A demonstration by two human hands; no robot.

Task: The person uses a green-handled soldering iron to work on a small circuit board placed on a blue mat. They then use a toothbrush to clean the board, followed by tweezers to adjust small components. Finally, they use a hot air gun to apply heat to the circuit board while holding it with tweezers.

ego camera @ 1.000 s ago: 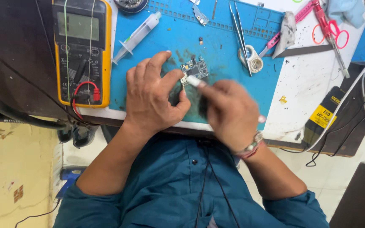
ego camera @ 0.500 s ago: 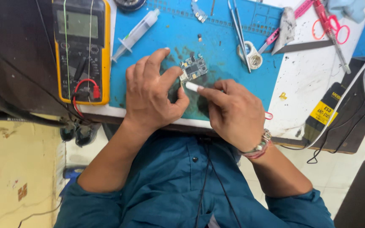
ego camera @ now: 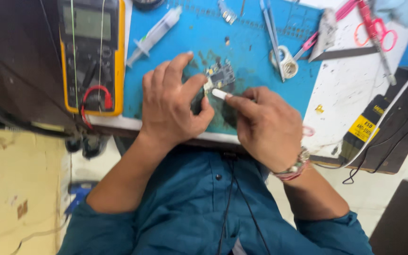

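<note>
**Small board worked on a blue mat**

Head view: a yellow rectangular label (ego camera: 363, 127) is seen on a black bar at the right edge of the bench. A small dark circuit board (ego camera: 220, 75), studded with tiny parts, lies on the blue mat (ego camera: 251, 42). It is pinched at its edge by the left hand (ego camera: 173, 106). A thin white tool (ego camera: 219, 94) is gripped in the right hand (ego camera: 265, 125), its tip touching the board.
</note>
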